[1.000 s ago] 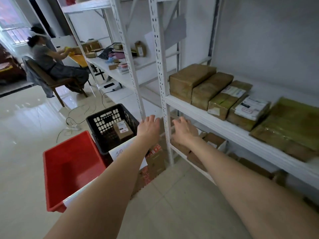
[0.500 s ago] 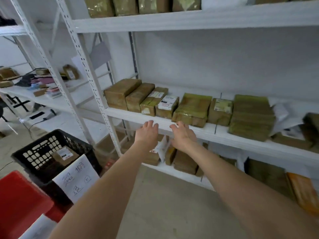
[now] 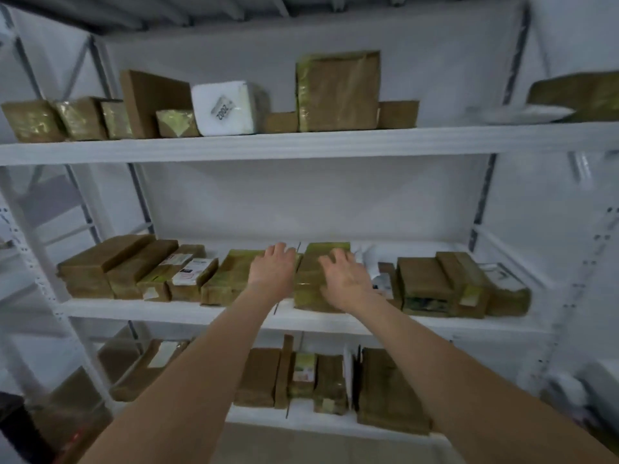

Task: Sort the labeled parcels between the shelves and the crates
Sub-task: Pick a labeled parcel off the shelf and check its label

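A row of brown taped parcels lies along the middle shelf [image 3: 167, 311] of a white rack. My left hand [image 3: 273, 267] reaches out flat, fingers straight, over a flat taped parcel [image 3: 226, 279]. My right hand [image 3: 346, 277] is spread over the tall stack of taped parcels [image 3: 310, 283] beside it, fingers relaxed, holding nothing. Whether either hand touches a parcel I cannot tell. Two labeled parcels [image 3: 192, 272] lie left of my hands.
The top shelf [image 3: 301, 142] carries more brown parcels and a white foam box [image 3: 226, 108]. The bottom shelf [image 3: 301, 415] holds upright and flat parcels. More parcels [image 3: 445, 286] fill the middle shelf's right side. A dark crate corner [image 3: 13, 426] shows at bottom left.
My view swung right and up from the crates on the floor to the rack. Both hands rose and reached forward from below the middle shelf to over its parcels.
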A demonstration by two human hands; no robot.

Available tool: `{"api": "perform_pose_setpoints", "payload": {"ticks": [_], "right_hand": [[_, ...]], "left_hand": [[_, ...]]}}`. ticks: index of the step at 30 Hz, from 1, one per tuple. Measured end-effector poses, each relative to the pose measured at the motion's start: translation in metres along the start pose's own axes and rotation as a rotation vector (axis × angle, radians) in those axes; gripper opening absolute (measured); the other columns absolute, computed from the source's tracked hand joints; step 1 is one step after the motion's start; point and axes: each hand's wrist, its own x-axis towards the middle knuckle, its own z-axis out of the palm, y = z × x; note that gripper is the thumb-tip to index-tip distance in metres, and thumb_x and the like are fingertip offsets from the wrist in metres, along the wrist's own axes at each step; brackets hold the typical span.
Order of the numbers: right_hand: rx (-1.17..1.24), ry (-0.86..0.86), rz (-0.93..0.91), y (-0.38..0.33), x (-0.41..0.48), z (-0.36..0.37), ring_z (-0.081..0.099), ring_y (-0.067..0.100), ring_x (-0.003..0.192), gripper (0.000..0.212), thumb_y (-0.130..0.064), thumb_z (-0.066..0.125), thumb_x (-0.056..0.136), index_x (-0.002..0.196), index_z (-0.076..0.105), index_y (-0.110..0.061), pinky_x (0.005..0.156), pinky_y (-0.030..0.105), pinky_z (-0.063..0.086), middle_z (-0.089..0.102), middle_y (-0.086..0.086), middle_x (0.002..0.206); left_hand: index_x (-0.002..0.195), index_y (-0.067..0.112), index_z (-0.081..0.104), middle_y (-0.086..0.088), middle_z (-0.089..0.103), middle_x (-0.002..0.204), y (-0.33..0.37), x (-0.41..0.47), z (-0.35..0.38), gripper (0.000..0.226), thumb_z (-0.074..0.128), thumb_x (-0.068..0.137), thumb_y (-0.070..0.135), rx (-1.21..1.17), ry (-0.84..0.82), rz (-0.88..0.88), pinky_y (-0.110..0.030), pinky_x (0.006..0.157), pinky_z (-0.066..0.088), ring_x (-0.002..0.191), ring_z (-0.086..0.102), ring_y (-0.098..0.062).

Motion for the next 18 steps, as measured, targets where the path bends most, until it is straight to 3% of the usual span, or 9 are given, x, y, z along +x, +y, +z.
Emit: {"api": "perform_pose_setpoints", "payload": {"ticks": [10, 14, 18], "right_hand": [[-0.056, 0.282, 0.021, 0.182, -0.016, -0.102, 0.036, 0.026, 0.127, 0.05, -0.017, 0.051, 0.092, 0.141, 0.038, -0.021, 0.097, 0.038, 0.038, 0.037, 0.005, 0.141], [-0.124, 0.504, 0.03, 0.238, -0.011, -0.147, 0.04, 0.027, 0.123, 0.048, -0.019, 0.056, 0.089, 0.136, 0.045, -0.02, 0.093, 0.039, 0.04, 0.042, 0.006, 0.136], [-0.15, 0.658, 0.137, 0.275, 0.007, -0.19, 0.033, 0.029, 0.131, 0.056, -0.022, 0.058, 0.088, 0.14, 0.04, -0.02, 0.101, 0.041, 0.033, 0.034, 0.009, 0.146]], "left_hand": [[0.144, 0.018, 0.033, -0.004, 0.037, 0.146, 0.191, 0.066, -0.088, 0.06, 0.055, 0.088, 0.017, -0.097, 0.322, 0.223, -0.036, 0.097, 0.041, 0.13, 0.041, -0.023], [0.137, 0.019, 0.043, -0.002, 0.046, 0.137, 0.233, 0.099, -0.14, 0.051, 0.052, 0.087, 0.015, -0.139, 0.51, 0.345, -0.034, 0.089, 0.043, 0.123, 0.047, -0.022], [0.137, 0.016, 0.043, -0.005, 0.048, 0.133, 0.25, 0.138, -0.187, 0.049, 0.049, 0.088, 0.014, -0.107, 0.663, 0.386, -0.035, 0.092, 0.039, 0.121, 0.047, -0.025]]}}
